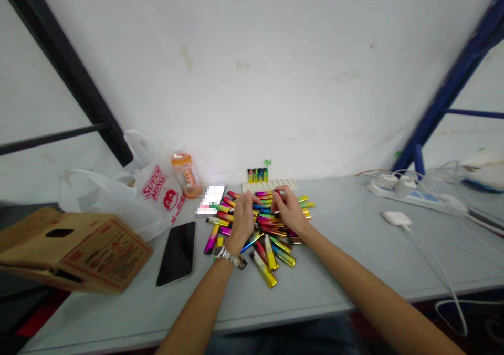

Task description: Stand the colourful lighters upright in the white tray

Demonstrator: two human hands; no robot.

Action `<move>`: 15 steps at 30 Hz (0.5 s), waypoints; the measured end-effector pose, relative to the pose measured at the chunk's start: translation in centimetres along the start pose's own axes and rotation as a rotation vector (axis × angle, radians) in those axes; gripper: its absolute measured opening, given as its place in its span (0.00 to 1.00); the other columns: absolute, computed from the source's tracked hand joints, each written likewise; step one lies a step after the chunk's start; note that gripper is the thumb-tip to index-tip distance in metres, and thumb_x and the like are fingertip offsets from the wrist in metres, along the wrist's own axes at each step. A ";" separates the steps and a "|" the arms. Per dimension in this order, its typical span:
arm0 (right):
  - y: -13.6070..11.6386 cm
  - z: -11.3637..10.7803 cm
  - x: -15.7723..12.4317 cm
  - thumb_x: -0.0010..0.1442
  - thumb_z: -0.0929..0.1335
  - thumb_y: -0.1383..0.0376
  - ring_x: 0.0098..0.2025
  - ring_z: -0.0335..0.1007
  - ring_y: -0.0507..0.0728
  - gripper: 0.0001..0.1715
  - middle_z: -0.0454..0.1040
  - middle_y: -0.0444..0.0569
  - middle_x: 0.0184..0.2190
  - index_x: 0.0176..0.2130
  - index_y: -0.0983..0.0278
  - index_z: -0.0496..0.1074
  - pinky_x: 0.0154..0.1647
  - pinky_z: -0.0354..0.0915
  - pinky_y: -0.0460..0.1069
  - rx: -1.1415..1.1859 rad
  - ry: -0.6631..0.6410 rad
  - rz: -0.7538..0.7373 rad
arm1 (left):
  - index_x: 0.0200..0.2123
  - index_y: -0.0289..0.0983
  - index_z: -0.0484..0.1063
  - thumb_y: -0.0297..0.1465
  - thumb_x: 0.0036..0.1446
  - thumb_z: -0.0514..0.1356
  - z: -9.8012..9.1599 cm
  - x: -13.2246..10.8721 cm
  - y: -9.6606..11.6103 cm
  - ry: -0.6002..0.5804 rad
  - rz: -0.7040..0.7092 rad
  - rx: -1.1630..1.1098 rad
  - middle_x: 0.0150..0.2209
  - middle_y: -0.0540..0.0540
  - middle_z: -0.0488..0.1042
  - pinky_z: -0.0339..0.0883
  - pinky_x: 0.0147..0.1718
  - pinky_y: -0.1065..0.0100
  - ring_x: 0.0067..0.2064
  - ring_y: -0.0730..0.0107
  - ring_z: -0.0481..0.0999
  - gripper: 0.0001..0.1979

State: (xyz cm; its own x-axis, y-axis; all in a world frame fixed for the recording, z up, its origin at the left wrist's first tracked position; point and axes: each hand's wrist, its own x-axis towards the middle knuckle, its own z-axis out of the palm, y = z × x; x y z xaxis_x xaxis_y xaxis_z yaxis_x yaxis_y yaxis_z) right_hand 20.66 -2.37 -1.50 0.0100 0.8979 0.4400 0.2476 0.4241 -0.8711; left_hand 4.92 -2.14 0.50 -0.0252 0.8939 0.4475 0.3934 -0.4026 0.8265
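Observation:
Many shiny multicoloured cigarette lighters [270, 252] lie in a loose heap on the table. My left hand [244, 216], with a metal bracelet at the wrist, is over the heap's left part. Its fingers are curled together, and what they hold, if anything, is hidden. My right hand [289, 210] is over the right part, thumb and fingers pinched around a lighter with a reddish end showing. Just beyond the hands sits a cream tray with holes [289, 184]. Several lighters [258, 175] stand upright in a row at its left end.
Left of the heap are a dark phone [177, 252], a blurred bright screen [212, 197], an orange bottle [186, 174], a white plastic bag [137, 208] and a cardboard box [90, 244]. To the right lie a power strip [417, 195] and a white charger [397, 218] with cables.

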 end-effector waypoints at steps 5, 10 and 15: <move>0.6 -2.3 3.5 0.60 0.68 0.54 0.37 0.71 0.56 0.15 0.77 0.50 0.39 0.38 0.62 0.76 0.41 0.67 0.51 -0.239 0.085 -0.173 | 0.26 0.40 0.73 0.47 0.68 0.39 0.1 0.0 -0.3 0.001 0.011 0.015 0.35 0.45 0.76 0.64 0.51 0.58 0.43 0.60 0.73 0.31; 1.7 -3.9 9.2 0.56 0.70 0.63 0.30 0.73 0.54 0.11 0.80 0.48 0.32 0.39 0.65 0.78 0.37 0.67 0.49 -0.346 0.014 -0.108 | 0.26 0.40 0.73 0.45 0.68 0.39 0.1 0.0 -0.1 -0.015 0.012 -0.007 0.35 0.45 0.76 0.63 0.52 0.58 0.43 0.60 0.73 0.30; 3.1 -4.1 13.2 0.54 0.70 0.68 0.30 0.74 0.53 0.10 0.80 0.48 0.31 0.38 0.67 0.77 0.37 0.67 0.48 -0.435 -0.008 -0.131 | 0.25 0.40 0.73 0.45 0.68 0.39 0.0 0.1 -0.2 -0.009 -0.003 -0.022 0.34 0.45 0.77 0.63 0.53 0.59 0.43 0.61 0.73 0.30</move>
State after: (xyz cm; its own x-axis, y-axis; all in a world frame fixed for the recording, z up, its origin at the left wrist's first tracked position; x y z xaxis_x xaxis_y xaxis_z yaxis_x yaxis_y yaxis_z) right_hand 25.51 10.35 2.46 -0.0556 0.8416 0.5372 0.6301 0.4469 -0.6350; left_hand 4.84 -1.96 0.33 -0.0180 0.8969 0.4418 0.3735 -0.4038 0.8351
